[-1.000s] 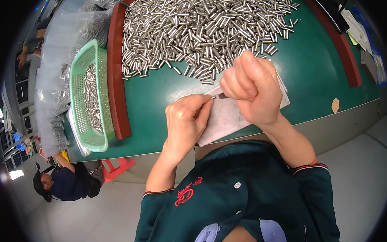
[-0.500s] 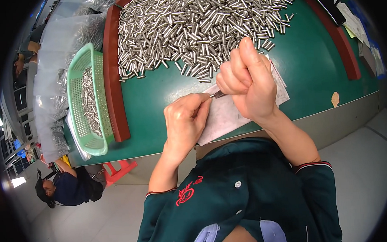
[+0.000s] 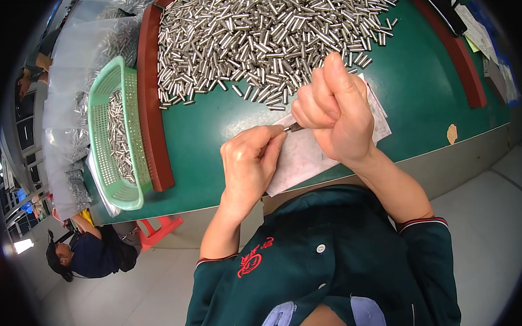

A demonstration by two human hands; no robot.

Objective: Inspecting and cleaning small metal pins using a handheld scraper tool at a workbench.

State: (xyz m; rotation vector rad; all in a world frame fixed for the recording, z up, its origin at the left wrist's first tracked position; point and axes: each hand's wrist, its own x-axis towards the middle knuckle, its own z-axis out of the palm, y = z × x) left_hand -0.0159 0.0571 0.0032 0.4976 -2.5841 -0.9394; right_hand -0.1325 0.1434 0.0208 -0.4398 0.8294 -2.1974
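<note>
In the head view, a small metal pin is held between the two hands above the green counter. The left hand is closed, with its fingertips pinched on one end of the pin. The right hand is curled into a loose fist, and the other end of the pin is gripped inside it. A white paper sheet is seen directly under both hands. Just beyond the right hand, a large heap of metal pins is spread on the counter. To the left of the left hand, past a red-brown edge strip, a green plastic basket with more pins is placed.
</note>
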